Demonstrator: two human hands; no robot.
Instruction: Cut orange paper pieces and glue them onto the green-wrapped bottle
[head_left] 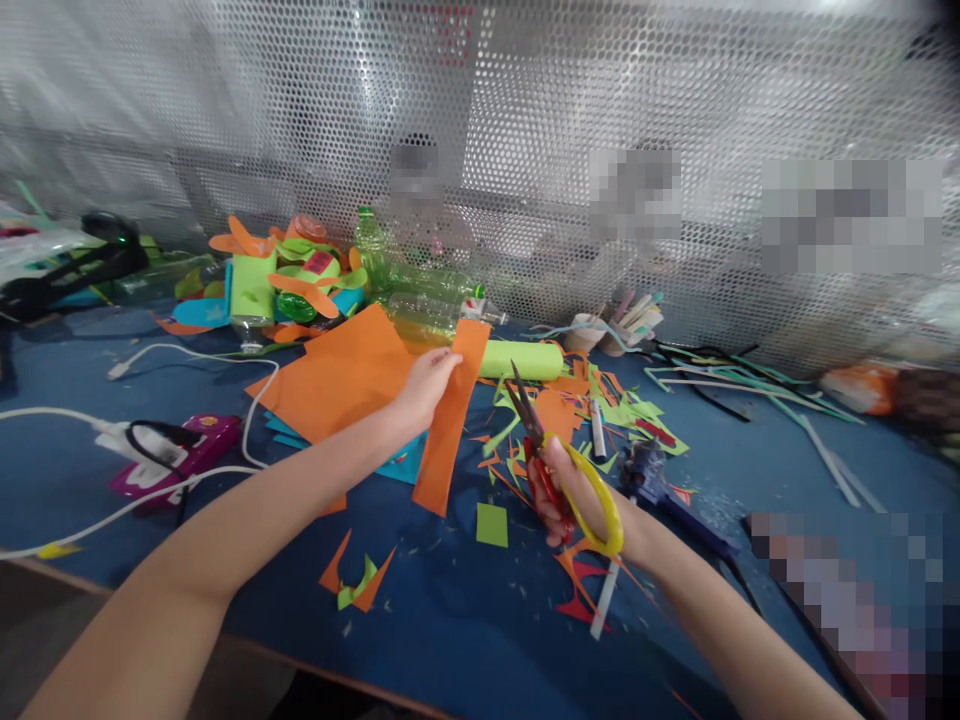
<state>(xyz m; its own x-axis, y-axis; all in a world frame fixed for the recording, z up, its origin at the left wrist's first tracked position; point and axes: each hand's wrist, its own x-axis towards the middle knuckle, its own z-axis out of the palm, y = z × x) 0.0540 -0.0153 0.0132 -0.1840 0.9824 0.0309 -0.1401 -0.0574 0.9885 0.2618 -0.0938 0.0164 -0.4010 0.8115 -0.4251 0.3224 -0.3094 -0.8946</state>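
Observation:
A long orange paper strip (451, 430) is pinched in my left hand (429, 385) near its upper end, tilted over the table. My right hand (559, 490) grips scissors (531, 418) with one yellow and one red handle loop. Their blades point up and away, slightly parted, apart from the strip. Under and behind my left hand lie larger orange sheets (352, 365), with blue sheets (401, 464) partly hidden beneath. A small green paper square (492, 524) rests between my hands. Paper scraps (517, 465) surround the scissors.
Behind are green plastic bottles (424, 285), a paper-decorated bottle craft (300, 280) and a rolled green sheet (523, 359). A blue glue gun (675, 500) lies right of my right hand. White cables (202, 352) and a purple box (202, 455) occupy the left. A perforated metal screen (525, 130) borders the table.

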